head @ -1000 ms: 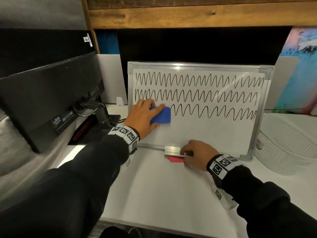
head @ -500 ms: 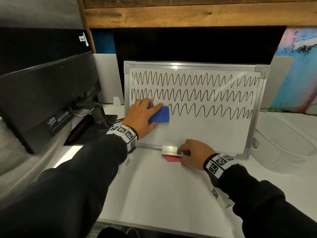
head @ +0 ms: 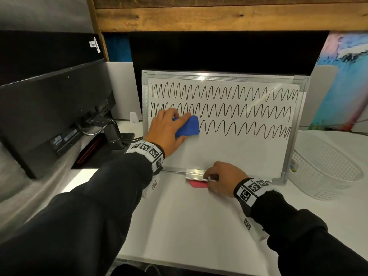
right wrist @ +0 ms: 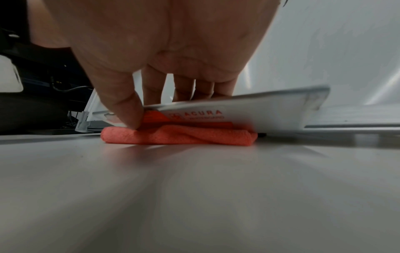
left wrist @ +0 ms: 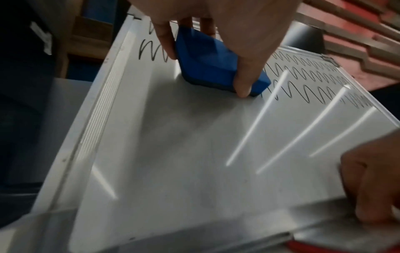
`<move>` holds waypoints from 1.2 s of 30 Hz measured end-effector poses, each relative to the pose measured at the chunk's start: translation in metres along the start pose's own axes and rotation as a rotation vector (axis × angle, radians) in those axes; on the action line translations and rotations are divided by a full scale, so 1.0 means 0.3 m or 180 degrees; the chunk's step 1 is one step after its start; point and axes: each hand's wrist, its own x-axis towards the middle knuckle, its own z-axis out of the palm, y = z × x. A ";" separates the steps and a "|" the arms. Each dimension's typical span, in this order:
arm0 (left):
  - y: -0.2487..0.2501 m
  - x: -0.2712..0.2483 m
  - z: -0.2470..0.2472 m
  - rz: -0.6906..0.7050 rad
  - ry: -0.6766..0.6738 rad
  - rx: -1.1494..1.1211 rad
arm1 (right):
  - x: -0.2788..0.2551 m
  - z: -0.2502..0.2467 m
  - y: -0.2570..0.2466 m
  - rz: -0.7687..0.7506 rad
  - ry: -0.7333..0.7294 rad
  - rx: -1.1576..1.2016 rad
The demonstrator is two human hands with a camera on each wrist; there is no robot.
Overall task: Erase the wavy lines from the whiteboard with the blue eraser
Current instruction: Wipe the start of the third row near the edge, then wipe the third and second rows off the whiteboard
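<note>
A silver-framed whiteboard (head: 229,154) leans upright on the desk with three rows of black wavy lines (head: 225,92). The left end of the lowest row is wiped away. My left hand (head: 167,132) grips the blue eraser (head: 188,126) flat against the board at that wiped end; the left wrist view shows my thumb and fingers around the eraser (left wrist: 207,59). My right hand (head: 223,178) pinches the board's metal marker tray (right wrist: 249,106) at the bottom edge, thumb in front and fingers behind.
A folded red cloth (right wrist: 179,135) lies under the tray on the white desk (head: 189,226). A black monitor (head: 49,112) stands at the left, its back toward me. A white mesh basket (head: 322,168) sits right of the board.
The eraser and my left hand have shifted a little left and up along the lowest row. My right hand has stayed on the tray.
</note>
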 end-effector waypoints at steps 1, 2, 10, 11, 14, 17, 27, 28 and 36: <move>0.008 -0.004 0.007 0.0185 -0.0120 0.0077 | -0.001 -0.001 -0.001 0.0001 -0.0005 0.0001; 0.013 -0.008 0.013 0.0347 -0.0225 0.0160 | -0.002 -0.002 -0.001 0.0001 -0.0010 0.0004; 0.041 0.002 0.018 0.0329 -0.0082 0.0104 | -0.008 -0.004 -0.006 0.0001 -0.0008 0.0033; 0.038 0.006 0.018 0.0384 -0.0081 0.0153 | -0.007 -0.004 -0.006 -0.0005 -0.0009 0.0028; 0.041 0.027 0.003 0.0020 0.0095 0.0037 | -0.003 -0.002 -0.004 -0.0013 -0.0016 0.0036; 0.064 0.025 0.014 0.0226 -0.0022 0.0114 | -0.002 0.000 -0.001 0.0002 0.0000 0.0054; 0.081 0.028 0.017 0.0415 -0.0164 0.0119 | -0.003 0.007 0.013 -0.0025 0.0041 0.0079; 0.081 0.028 0.017 0.0465 -0.0185 0.0134 | -0.005 0.006 0.015 -0.0041 0.0178 0.0157; 0.172 -0.060 0.024 0.0518 -0.0404 -0.0667 | -0.032 -0.049 0.030 -0.0509 0.2464 0.0732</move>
